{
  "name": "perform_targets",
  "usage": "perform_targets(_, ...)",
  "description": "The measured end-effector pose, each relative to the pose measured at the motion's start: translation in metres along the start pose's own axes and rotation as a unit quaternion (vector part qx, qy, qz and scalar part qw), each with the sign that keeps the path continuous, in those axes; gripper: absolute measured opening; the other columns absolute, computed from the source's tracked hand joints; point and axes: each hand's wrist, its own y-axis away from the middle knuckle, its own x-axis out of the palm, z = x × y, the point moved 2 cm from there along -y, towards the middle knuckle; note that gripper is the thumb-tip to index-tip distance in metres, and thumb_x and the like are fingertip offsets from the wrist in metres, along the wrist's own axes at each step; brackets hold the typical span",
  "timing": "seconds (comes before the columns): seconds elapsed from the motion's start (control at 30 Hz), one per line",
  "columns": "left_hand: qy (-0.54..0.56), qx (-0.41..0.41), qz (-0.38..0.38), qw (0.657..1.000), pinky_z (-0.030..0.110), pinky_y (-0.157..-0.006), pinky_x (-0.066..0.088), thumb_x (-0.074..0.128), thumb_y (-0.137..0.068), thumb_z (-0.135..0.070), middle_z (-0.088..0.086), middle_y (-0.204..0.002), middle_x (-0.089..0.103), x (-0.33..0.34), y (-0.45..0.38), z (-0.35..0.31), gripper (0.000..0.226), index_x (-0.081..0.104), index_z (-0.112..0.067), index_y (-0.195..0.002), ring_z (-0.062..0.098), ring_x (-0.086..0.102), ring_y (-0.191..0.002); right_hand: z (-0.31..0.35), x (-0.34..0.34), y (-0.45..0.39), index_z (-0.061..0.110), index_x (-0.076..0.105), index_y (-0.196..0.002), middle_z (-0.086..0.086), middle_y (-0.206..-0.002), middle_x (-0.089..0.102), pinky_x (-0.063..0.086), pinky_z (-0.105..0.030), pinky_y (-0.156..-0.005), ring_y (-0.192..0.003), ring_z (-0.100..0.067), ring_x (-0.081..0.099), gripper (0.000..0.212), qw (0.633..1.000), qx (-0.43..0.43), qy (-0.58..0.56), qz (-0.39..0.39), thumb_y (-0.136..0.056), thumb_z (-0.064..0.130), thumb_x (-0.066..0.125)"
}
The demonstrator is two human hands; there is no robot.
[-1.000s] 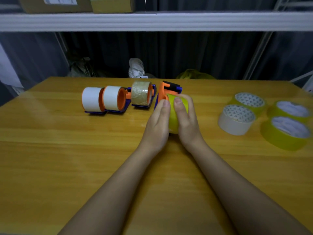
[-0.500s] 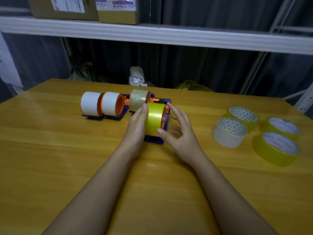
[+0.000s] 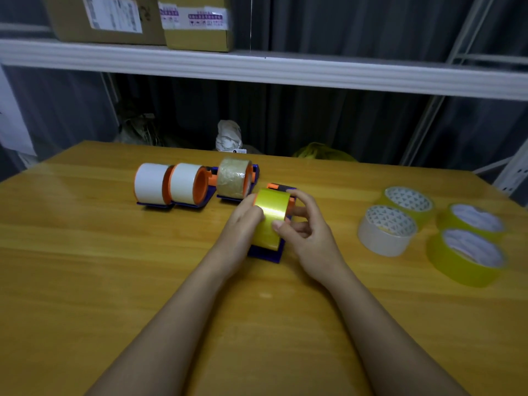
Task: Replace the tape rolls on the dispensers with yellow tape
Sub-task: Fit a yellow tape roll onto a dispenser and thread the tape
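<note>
Head view: wooden table (image 3: 85, 281) carries everything. Cardboard boxes (image 3: 108, 18) at 12 o'clock bear labels too blurred to read. Yellow tape roll (image 3: 270, 215) sits on a blue dispenser (image 3: 265, 254), mostly hidden, at centre. Left hand (image 3: 243, 224) presses its side; right hand (image 3: 305, 227) pinches it, thumb on its face.
</note>
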Motion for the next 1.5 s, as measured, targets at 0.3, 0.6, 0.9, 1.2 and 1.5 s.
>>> perform_targets(0.3, -0.015, 0.008, 0.014, 1.000, 0.032, -0.072, 0.044, 0.041, -0.080, -0.026, 0.004, -0.091, 0.063, 0.003, 0.004, -0.006, 0.030, 0.065, -0.027, -0.099, 0.020, 0.057, -0.085, -0.003, 0.002, -0.002, 0.052, 0.046, -0.111, 0.004, -0.099, 0.063, 0.055, -0.030, -0.072, -0.084, -0.012, 0.066, 0.038, 0.999, 0.015, -0.022, -0.019, -0.078, 0.064, 0.062)
perform_targets(0.6, 0.016, -0.013, -0.001, 1.000, 0.023, -0.060, 0.046, 0.040, -0.076, -0.021, -0.007, -0.073, 0.064, 0.003, 0.003, -0.009, 0.031, 0.069, -0.031, -0.083, 0.011, 0.059, -0.071, -0.001, 0.002, 0.002, 0.049, 0.045, -0.114, 0.007, -0.102, 0.058, 0.056, -0.026, -0.066, -0.080, -0.008, 0.065, 0.038, 1.000, -0.010, 0.010, -0.026, -0.081, 0.052, 0.062)
perform_targets(0.9, -0.040, 0.051, 0.056, 0.996, 0.018, -0.062, 0.044, 0.040, -0.079, -0.017, 0.004, -0.083, 0.056, 0.010, 0.009, -0.008, 0.040, 0.055, -0.001, -0.112, 0.009, 0.053, -0.070, 0.000, -0.002, -0.001, 0.033, 0.060, -0.102, 0.010, -0.063, 0.062, 0.047, -0.026, -0.053, -0.057, -0.006, 0.059, 0.043, 0.996, 0.057, 0.006, -0.074, -0.084, 0.068, 0.044)
perform_targets(1.2, -0.164, 0.047, 0.046, 0.984, 0.057, -0.081, 0.045, 0.047, -0.082, -0.032, 0.024, -0.105, 0.058, 0.008, 0.007, 0.002, 0.022, 0.053, -0.040, -0.101, 0.040, 0.056, -0.091, 0.004, -0.013, -0.004, 0.023, 0.071, -0.100, 0.008, -0.103, 0.061, 0.048, -0.027, -0.083, -0.103, -0.014, 0.057, 0.017, 0.958, -0.177, 0.162, -0.156, -0.087, 0.028, 0.062)
perform_targets(1.5, -0.211, 0.043, 0.051, 0.975, 0.057, -0.087, 0.045, 0.043, -0.081, -0.046, 0.019, -0.109, 0.060, 0.008, 0.006, 0.003, 0.024, 0.051, -0.046, -0.103, 0.030, 0.058, -0.092, 0.009, -0.018, -0.005, 0.015, 0.075, -0.093, 0.003, -0.096, 0.070, 0.051, -0.031, -0.082, -0.094, -0.013, 0.064, 0.019, 0.940, -0.224, 0.226, -0.125, -0.084, 0.028, 0.063)
